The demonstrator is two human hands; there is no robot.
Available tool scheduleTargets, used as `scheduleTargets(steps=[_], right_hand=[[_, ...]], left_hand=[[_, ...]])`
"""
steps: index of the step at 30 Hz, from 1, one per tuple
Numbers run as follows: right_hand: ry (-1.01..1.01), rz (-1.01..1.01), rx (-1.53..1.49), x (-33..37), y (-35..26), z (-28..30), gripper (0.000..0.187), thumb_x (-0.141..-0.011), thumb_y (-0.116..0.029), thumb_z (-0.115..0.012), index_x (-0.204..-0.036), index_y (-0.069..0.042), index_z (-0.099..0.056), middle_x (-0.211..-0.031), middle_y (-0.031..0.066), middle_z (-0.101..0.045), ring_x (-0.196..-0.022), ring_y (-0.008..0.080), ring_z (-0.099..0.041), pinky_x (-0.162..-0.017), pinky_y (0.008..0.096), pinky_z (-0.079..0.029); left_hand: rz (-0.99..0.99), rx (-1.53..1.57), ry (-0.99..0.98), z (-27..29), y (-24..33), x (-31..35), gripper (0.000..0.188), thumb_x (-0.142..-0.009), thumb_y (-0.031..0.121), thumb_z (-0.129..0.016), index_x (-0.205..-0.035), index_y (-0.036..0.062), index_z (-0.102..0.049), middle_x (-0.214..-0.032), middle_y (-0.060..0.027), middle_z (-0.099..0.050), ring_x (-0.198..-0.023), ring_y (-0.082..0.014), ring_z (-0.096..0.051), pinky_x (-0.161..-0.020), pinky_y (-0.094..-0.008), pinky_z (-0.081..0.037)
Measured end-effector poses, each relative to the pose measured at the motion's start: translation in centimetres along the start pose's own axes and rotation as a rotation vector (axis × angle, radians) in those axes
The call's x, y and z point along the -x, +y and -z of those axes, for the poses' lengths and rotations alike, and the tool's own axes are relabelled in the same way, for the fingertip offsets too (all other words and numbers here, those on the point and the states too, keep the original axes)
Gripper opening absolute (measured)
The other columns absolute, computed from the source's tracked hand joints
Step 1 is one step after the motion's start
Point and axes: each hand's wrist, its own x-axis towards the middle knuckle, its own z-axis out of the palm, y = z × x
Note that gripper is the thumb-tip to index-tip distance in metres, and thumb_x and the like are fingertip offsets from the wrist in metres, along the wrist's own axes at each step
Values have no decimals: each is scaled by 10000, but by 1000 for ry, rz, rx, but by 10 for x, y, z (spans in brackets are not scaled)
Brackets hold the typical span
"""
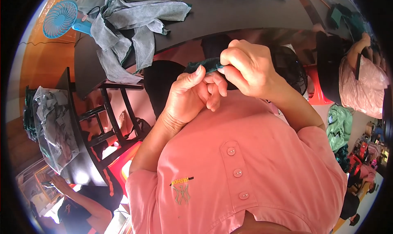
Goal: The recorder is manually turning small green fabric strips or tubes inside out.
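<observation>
I see the left hand (189, 94) and right hand (250, 68) close together, both pinching dark green cloth (208, 64) off the tabletop's (229, 15) near edge; grey cloth (137, 14) overhangs at left, bare room right of it.

Right hand (249, 68) pinching dark-green fabric (211, 64) at twelve o'clock, left hand (186, 93) thumbing its edge! Grey fabric pieces (135, 17) drape the dark table (241, 13) at eleven, blue fan (60, 19) at ten!

- Our left hand (194, 88) shows its palm, thumb extended, fingers curled.
- Our right hand (249, 68) has bent knuckles, thumb and forefinger pinched.
- Our left forearm (150, 140) and right forearm (299, 105) angle inward, hands close together.
</observation>
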Motion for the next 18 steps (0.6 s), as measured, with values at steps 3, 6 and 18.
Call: scheduleTargets(steps=[3,6,18], right_hand=[[-27,-20,6,12,6,-12,242,-646,-9,-679,-755,-85,-476,-665,53,-439,-529,240,-483,-443,342,-394],[-260,-509,-542,17,-2,4,165,-658,-10,-638,-716,-48,-489,-611,31,-481,-521,163,-483,-437,321,-347],[-422,-1155,-970,18,-4,0,390,-930,-402,-566,-1042,-33,-624,-792,1,-608,-733,77,-532,-651,230,-375]], left_hand=[[23,-10,39,3,-3,2,660,-934,575,-490,-865,-61,-654,-830,-174,-658,-551,-216,-544,-543,-338,-458],[44,-98,102,13,2,8,654,-930,582,-494,-874,-47,-662,-833,-181,-659,-525,-215,-538,-534,-332,-457],[13,-250,220,0,13,9,507,-900,445,-631,-825,-54,-678,-746,-161,-668,-532,-168,-549,-524,-285,-437]])
